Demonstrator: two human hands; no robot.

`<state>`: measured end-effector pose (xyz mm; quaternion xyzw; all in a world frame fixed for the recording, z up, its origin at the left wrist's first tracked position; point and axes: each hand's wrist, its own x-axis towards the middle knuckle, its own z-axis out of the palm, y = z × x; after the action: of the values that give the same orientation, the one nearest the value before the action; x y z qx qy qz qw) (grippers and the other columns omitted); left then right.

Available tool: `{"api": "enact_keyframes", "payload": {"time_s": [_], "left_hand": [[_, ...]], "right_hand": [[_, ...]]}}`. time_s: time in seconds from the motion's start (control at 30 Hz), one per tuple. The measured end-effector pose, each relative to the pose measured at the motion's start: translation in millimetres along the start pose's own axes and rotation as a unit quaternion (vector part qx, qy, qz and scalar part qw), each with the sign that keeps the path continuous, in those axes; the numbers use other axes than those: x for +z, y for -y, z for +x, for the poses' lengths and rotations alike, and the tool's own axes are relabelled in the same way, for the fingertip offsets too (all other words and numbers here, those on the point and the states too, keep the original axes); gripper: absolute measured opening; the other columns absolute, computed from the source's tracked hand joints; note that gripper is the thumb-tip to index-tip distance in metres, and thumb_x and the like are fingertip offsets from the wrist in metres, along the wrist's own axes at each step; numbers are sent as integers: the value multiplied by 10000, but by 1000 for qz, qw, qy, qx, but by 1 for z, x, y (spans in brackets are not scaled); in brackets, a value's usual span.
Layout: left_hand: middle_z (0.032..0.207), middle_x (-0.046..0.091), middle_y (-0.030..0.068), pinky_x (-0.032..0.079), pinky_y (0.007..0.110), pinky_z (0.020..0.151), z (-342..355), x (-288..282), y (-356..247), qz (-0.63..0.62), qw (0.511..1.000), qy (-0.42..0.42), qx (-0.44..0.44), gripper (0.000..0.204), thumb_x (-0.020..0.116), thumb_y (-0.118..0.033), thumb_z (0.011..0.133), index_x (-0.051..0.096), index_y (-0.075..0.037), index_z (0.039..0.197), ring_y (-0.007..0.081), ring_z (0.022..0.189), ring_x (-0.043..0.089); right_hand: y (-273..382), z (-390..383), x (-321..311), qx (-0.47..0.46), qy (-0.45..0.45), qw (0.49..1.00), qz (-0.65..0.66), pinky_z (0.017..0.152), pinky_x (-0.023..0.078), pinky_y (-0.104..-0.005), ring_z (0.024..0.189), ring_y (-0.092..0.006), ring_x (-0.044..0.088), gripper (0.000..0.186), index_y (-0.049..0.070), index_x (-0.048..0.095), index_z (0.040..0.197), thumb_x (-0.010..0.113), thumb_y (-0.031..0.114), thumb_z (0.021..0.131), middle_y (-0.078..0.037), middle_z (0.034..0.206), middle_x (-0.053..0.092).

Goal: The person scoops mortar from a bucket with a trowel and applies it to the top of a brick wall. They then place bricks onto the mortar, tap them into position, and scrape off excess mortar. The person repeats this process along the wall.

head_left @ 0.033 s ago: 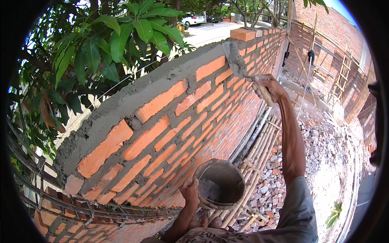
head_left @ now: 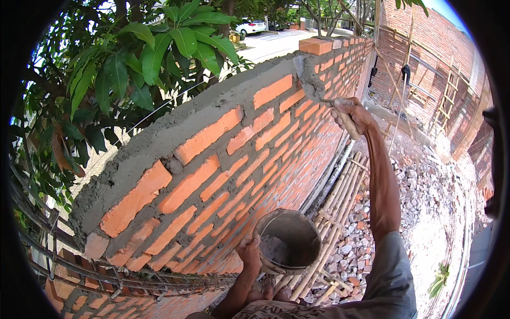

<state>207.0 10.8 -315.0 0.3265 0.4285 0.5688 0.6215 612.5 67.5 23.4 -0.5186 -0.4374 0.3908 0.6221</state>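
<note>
My right hand point(head_left: 351, 114) grips the handle of a trowel point(head_left: 313, 81), whose mortar-smeared blade is against the top edge of the brick wall point(head_left: 249, 133), beside a raised brick point(head_left: 315, 46) on the top course. A thick band of wet grey mortar point(head_left: 138, 154) runs along the wall's top to the left of the blade. Low in the view, my left hand point(head_left: 248, 249) is closed on the rim of a dark bucket point(head_left: 287, 242), tilted beside the wall's face with some grey material inside.
Below are bamboo poles point(head_left: 334, 212) and broken brick rubble point(head_left: 404, 207). Reinforcing bars point(head_left: 40, 212) project at the left, beside leafy branches point(head_left: 154, 48) and a taut string. A bamboo ladder point(head_left: 446, 101) leans at a brick building on the right. A car point(head_left: 252, 26) stands beyond the wall.
</note>
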Motion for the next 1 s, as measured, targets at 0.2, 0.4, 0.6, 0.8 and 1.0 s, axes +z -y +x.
{"api": "enact_keyframes", "payload": {"time_s": [0.2,0.4,0.6,0.8,1.0], "left_hand": [[741,614,71,499,397,649,33,50,13,40,998,-19,-54,208,720,-109,879,612,6,742,187,707,624],[687,581,56,444,432,594,46,94,44,103,992,78,8,275,735,-167,872,574,-4,719,183,660,565],[572,449,40,396,429,553,37,113,80,378,893,228,92,397,739,-249,860,474,-36,654,173,577,449],[642,419,7,188,447,649,41,85,158,427,814,394,6,416,692,-300,890,447,-65,650,156,621,361],[629,479,6,364,396,534,33,20,299,532,690,468,-148,375,776,-268,814,518,-27,689,140,605,425]], "right_hand": [[-31,-64,-28,-83,-109,929,-343,494,464,-345,565,-216,608,281,-2,588,815,634,235,959,-115,652,614],[-211,-229,-5,-3,92,656,-749,635,524,-509,717,-406,652,214,-73,597,1039,565,68,882,-275,906,644],[-289,-357,-80,134,-338,714,-599,627,489,-499,716,-432,629,223,11,573,942,573,234,939,-246,806,637],[-397,-515,-97,210,-699,675,-105,455,365,-303,501,-134,481,275,-6,567,758,639,213,908,-36,610,546],[-559,-680,79,472,-661,578,80,431,447,-333,467,-184,571,247,-29,617,694,670,179,816,-100,582,597]]}}
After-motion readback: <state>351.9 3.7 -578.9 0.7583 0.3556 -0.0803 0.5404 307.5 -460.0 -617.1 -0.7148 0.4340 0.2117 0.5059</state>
